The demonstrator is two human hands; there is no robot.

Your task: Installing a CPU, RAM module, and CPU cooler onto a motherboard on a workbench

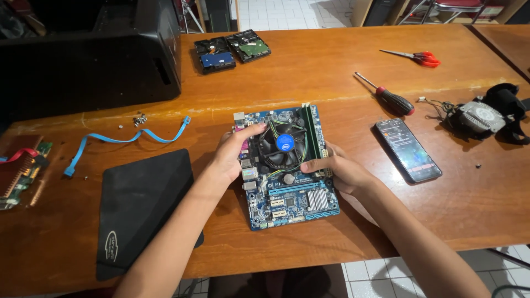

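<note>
Hands frame a blue motherboard lying flat mid-surface. Left hand rests on the board's nine o'clock edge, its fingers spread open and reaching onto the black cooler fan; right hand lies at three o'clock, fingers curled loosely against the board beside the fan, seemingly steadying it. Phone and screwdriver lie toward two o'clock, a blue cable at ten, two hard drives at twelve on the wooden surface.
</note>
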